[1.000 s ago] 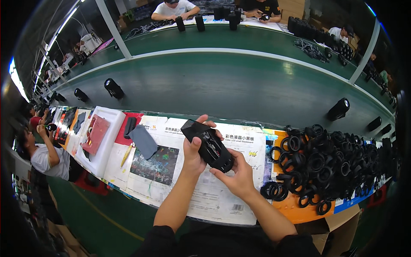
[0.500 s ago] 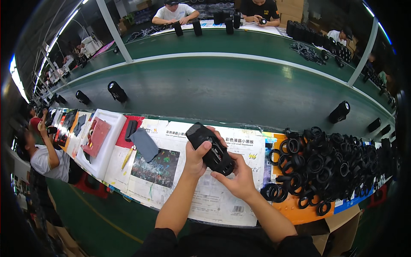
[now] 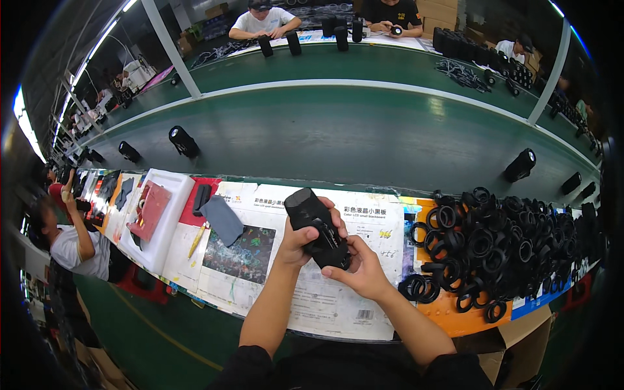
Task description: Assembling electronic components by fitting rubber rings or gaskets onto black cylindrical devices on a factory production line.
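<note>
A black cylindrical portable speaker [image 3: 311, 214] is held tilted over the white printed sheet, its far end to the upper left. My left hand [image 3: 296, 244] is closed round its body, thumb across the top and fingertips showing on the far right side. My right hand [image 3: 365, 269] grips the near lower end between thumb and fingers; part of that end is hidden by the fingers. Beneath lies the white printed cardboard [image 3: 364, 318] on the bench. To the right is a large heap of black rings [image 3: 481, 244].
A grey cloth [image 3: 222, 221], a yellow pen-like tool [image 3: 196, 240] and a white foam tray [image 3: 170, 201] with a red piece lie left. More black speakers [image 3: 184, 142] stand on the green conveyor [image 3: 325, 140] beyond. An open carton [image 3: 520, 338] sits below right. Co-workers [image 3: 78, 247] sit left and opposite.
The right fingers have curled further round the speaker's near end, and the speaker has turned slightly in my hands. Speakers on the conveyor have shifted a little to the right.
</note>
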`<state>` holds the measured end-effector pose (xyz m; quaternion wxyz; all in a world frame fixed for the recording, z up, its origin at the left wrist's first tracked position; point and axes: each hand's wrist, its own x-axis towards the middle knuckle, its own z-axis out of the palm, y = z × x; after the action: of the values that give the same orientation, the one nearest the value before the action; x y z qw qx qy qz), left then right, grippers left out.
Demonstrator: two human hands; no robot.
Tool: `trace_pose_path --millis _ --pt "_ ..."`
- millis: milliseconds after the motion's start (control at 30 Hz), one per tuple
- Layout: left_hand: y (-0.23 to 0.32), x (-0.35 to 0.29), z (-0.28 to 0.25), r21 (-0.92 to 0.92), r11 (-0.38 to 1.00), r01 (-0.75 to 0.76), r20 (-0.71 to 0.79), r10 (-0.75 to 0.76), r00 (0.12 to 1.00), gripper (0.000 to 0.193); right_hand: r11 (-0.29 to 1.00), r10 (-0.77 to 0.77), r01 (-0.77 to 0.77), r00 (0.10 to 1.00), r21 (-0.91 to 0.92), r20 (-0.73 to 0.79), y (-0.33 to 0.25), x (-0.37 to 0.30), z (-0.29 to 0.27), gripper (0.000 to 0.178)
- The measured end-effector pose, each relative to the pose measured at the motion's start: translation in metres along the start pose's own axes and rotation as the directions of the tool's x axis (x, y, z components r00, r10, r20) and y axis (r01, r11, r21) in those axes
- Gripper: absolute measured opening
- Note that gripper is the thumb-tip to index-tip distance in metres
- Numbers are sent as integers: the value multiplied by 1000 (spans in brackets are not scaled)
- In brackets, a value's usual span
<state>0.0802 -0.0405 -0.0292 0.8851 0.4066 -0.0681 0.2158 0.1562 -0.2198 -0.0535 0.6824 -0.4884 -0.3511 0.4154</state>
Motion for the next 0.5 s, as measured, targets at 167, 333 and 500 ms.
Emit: trace_pose_path --millis 167,333,500 --pt "-8 1 15 178 984 -18 -247 62 967 63 886 -225 112 952 -450 -207 1 -3 8 75" --pt "-16 3 14 86 993 -74 -228 92 969 66 818 -282 118 935 -563 -214 -6 -3 9 75" --pt "-16 3 3 -105 993 -45 -54 40 998 71 878 -184 84 968 -471 -170 -12 -3 1 74"
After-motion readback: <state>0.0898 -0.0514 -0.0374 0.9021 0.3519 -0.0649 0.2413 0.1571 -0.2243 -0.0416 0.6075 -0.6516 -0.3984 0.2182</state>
